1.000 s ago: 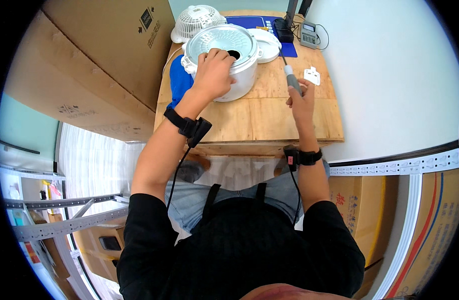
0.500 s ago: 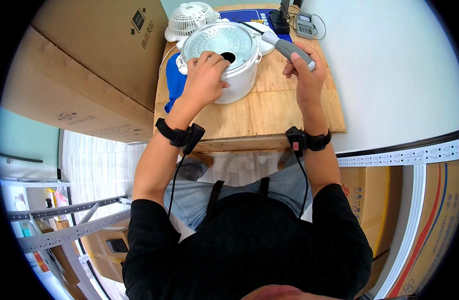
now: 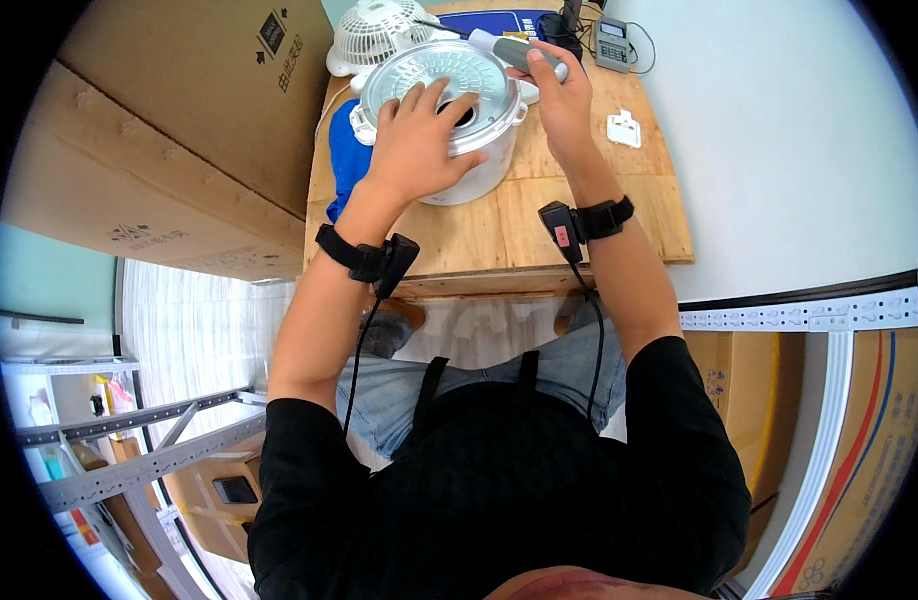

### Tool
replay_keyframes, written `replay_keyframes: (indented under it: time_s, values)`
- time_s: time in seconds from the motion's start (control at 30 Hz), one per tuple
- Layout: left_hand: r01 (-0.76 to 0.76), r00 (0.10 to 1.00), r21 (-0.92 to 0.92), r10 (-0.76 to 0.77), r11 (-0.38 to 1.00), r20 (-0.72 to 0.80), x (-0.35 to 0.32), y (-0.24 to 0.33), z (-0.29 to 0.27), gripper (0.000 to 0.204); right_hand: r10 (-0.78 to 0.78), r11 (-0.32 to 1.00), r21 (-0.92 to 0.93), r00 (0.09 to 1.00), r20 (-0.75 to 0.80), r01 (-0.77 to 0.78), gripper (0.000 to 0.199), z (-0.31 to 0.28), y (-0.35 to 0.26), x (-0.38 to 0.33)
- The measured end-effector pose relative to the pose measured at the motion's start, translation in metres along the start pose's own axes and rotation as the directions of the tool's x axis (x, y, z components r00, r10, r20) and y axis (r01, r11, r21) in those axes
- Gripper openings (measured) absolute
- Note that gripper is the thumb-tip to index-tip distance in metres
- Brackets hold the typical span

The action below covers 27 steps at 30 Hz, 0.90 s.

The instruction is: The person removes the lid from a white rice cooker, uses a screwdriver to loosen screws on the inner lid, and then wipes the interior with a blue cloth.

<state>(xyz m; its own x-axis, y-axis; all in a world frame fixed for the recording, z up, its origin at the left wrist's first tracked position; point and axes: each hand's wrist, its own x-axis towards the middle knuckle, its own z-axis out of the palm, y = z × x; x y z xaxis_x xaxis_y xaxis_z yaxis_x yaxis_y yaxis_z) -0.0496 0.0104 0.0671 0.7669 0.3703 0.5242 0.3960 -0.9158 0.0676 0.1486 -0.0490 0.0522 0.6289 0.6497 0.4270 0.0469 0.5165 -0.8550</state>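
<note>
My left hand [image 3: 419,145] lies over the top of a white round appliance [image 3: 491,168], which looks like a rice cooker. Its fingers are spread on the shiny ribbed metal disc [image 3: 482,75], around a dark round hole near the disc's front. In my right hand [image 3: 563,105] is a screwdriver [image 3: 519,52] with a grey and white handle, held above the appliance's right rim. The dark shaft points left toward the far side; I cannot tell whether its tip touches anything.
A white slotted, dome-shaped part [image 3: 367,32] stands behind the appliance. Blue cloth [image 3: 347,165] lies at its left. A small white plate [image 3: 624,128] and a grey keypad device [image 3: 611,45] with wires sit on the right of the wooden table [image 3: 579,240]. A large cardboard box [image 3: 169,120] borders the left.
My right hand has moved left and farther away with the screwdriver, uncovering the small white plate. My left fingers, curled before, have spread out over the disc.
</note>
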Motion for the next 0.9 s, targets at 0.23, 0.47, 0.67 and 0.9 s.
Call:
replay_keyframes:
  time_s: [0.23, 0.47, 0.67, 0.9]
  values:
    - [-0.029, 1.000, 0.092, 0.028, 0.995, 0.011, -0.002, -0.002, 0.007, 0.056, -0.026, 0.998, -0.064, 0.999, 0.023, 0.027, 0.032, -0.003, 0.018, 0.002]
    - [-0.005, 0.998, -0.054, 0.001, 0.999, -0.069, -0.004, -0.003, 0.006, 0.059, -0.108, 0.990, -0.089, 0.994, -0.003, 0.107, 0.029, 0.003, 0.022, -0.004]
    - [0.261, 0.786, -0.487, -0.476, 0.834, -0.395, -0.033, -0.022, 0.006, 0.070, -0.041, 0.991, 0.124, 0.997, -0.060, 0.048, 0.027, -0.002, 0.032, 0.005]
    - [0.178, 0.678, -0.982, -0.716, -0.060, 0.166, -0.042, -0.040, 0.046, 0.065, 0.091, 0.923, 0.383, 0.980, -0.178, -0.016, 0.024, 0.009, 0.035, 0.005]
